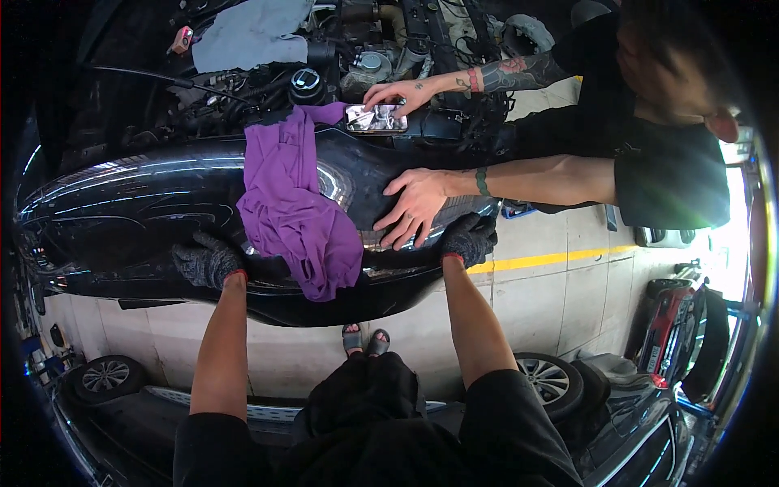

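Note:
My left hand (204,261), in a dark grey knit glove with a red cuff, lies on the side of a glossy black car fender (146,199), its fingers apart. At the fender's right end, my right hand (469,239), gloved alike, has its fingers curled over the edge. Between them, a crumpled purple cloth (296,211) hangs over the fender from the engine bay side. A co-worker's bare hand (414,207) is spread on the fender near my right hand. Their other hand (403,96) touches a phone (359,124) lying at the engine bay's edge.
The open engine bay (369,61) is beyond the fender, with a grey cloth (251,36) on its far left. The co-worker leans in from the right. Behind me stands a dark car with alloy wheels (545,380). A yellow line (552,260) crosses the tiled floor.

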A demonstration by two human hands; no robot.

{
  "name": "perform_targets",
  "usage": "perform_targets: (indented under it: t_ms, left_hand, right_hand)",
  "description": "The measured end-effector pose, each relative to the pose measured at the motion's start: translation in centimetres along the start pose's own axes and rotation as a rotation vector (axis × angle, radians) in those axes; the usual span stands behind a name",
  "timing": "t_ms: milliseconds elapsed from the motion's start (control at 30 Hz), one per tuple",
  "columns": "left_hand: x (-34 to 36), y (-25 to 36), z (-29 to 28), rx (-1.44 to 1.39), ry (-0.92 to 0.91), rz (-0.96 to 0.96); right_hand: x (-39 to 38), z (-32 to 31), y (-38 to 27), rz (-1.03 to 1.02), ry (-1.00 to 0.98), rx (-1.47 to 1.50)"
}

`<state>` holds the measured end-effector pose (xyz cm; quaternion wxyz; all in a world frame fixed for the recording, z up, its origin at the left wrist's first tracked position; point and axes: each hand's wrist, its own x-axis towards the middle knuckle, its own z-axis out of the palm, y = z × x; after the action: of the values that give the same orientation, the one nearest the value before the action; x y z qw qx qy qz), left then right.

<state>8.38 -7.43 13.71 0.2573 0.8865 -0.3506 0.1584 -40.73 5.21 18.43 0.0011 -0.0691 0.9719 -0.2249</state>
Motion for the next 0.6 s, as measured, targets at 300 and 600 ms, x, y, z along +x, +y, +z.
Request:
perform_targets:
  t_ms: [300,600]
  left_hand:
    - [-0.1,0.0,0.0,-0.017,0.014,0.023]
    - [0.0,-0.6,0.6,-0.031,0.066,0.059]
  right_hand:
    - [0.9,1.6,1.4,-0.022,0.053,-0.028]
    - [0.4,1.5,0.8,-0.048,0.066,0.003]
